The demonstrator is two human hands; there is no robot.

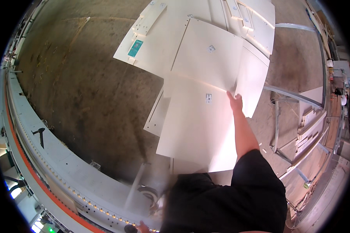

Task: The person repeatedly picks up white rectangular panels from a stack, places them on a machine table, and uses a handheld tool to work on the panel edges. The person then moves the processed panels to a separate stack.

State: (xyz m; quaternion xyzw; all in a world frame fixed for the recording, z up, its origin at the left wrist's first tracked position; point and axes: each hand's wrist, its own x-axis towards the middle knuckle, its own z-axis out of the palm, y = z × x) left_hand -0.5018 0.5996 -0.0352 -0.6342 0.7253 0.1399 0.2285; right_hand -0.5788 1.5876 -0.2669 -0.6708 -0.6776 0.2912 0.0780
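White flat rectangular panel (190,128) with one small printed label (209,98) lies mid-frame, in front of the person's black clothing (221,206).

Left to right: long pale grey machine bed (85,173) curves along the left side, orange strip (25,165) running its length. Black T-shaped handle (39,134) stands up from the bed. Row of small yellow rollers or studs (101,210) lower down, then a round black knob (130,228).

Teal rectangular label (135,48) sits on a large white board (159,50) further out. Left hand (143,227) is just beside the knob at the bottom edge, only partly visible; can't tell how open it is or whether it holds anything.

Narrow white board with small dark holes (155,116) pokes out from under the panel's left side. Second white panel with diamond-set label (210,37) borders the far edge.

Right hand (234,101) is at the panel's far right corner, thumb and fingers parted; can't tell if it grips or only rests there. Grey metal rail (293,94) beyond, then white strips (310,130) stacked at far right.
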